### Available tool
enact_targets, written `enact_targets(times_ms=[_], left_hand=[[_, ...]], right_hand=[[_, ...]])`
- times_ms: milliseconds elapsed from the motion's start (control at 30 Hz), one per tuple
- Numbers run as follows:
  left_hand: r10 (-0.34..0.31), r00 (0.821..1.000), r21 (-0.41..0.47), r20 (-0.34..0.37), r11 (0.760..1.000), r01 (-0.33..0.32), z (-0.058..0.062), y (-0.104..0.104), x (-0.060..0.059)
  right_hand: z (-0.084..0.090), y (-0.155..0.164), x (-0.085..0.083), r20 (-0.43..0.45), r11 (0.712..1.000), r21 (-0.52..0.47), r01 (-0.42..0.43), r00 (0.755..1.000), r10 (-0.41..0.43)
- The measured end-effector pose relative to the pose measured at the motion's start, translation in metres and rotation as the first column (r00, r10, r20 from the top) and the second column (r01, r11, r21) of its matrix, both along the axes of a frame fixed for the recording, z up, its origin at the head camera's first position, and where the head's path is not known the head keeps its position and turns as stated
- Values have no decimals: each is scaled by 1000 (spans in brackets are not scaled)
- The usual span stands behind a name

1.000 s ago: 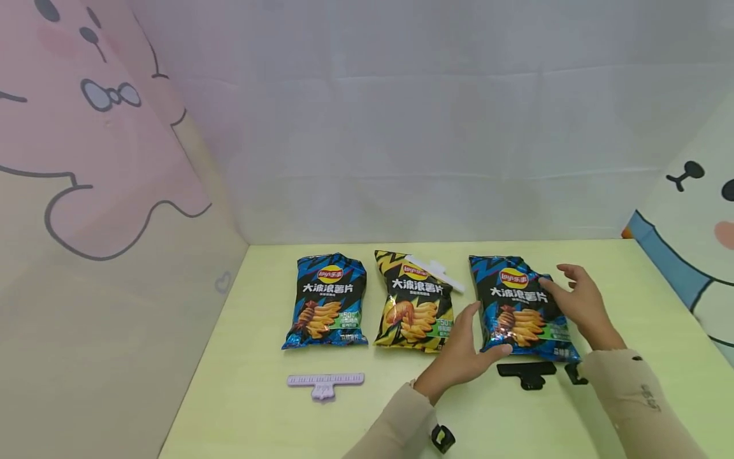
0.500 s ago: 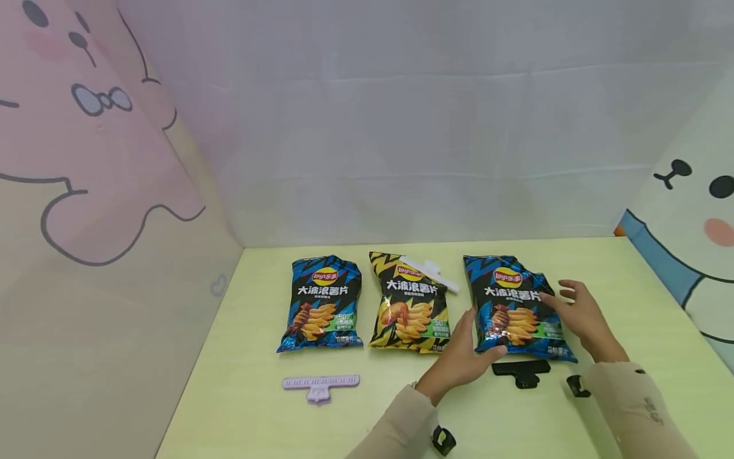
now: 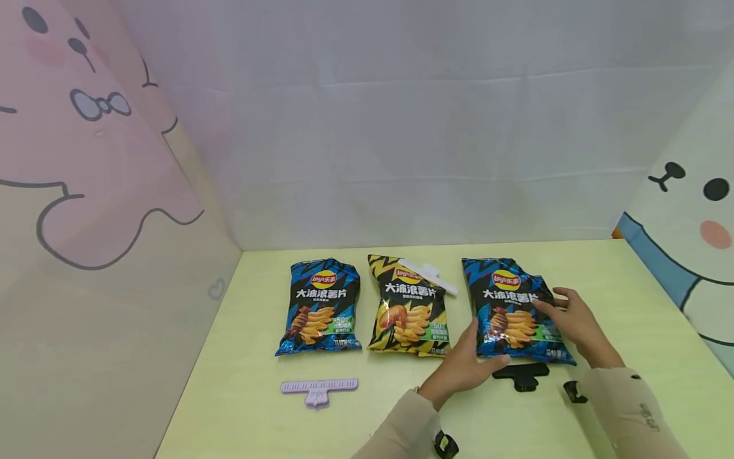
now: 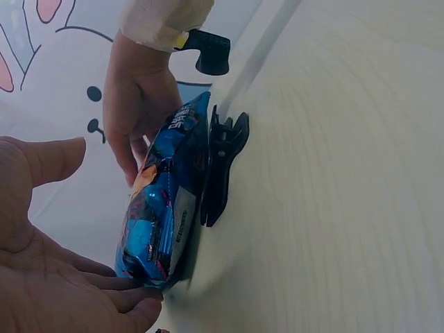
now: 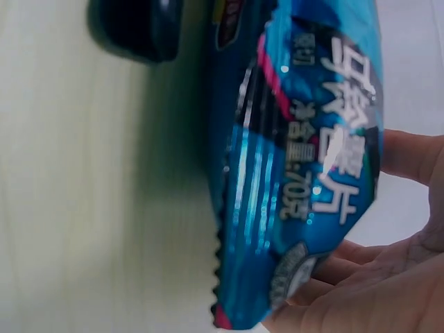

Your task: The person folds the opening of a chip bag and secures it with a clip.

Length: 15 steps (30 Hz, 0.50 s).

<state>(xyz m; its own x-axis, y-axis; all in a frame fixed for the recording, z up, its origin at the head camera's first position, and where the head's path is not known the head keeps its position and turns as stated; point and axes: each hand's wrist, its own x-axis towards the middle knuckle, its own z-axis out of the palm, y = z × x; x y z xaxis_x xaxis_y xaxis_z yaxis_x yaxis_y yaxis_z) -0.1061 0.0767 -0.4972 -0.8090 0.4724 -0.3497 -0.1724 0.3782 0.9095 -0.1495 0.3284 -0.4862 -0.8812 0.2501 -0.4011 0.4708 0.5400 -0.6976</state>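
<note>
Blue chip bag (image 3: 515,311), table's three-o'clock end: left hand (image 3: 461,366) and right hand (image 3: 576,325), fingers apart, cup opposite edges, seemingly steadying it above black clip (image 3: 520,375).

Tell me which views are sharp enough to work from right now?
Head view: sharp, evenly lit, right blue chip bag print readable. Left wrist view: black clip crisp, left hand soft. Right wrist view: close and blurred, glare streaks across the bag.

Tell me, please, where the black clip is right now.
In the head view the black clip lies on the table, just in front of the right-hand blue bag, between the two hands.
</note>
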Motion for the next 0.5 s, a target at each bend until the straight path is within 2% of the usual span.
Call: enact_targets(times_ms=[167, 500], left_hand=[[-18, 1000, 7, -11, 1000, 18, -1, 1, 0], [-7, 999, -27, -40, 1000, 6, -2, 6, 2]], right_hand=[[2, -2, 2, 3, 1000, -1, -10, 1000, 10], [0, 0, 1, 29, 1000, -13, 4, 1000, -3]])
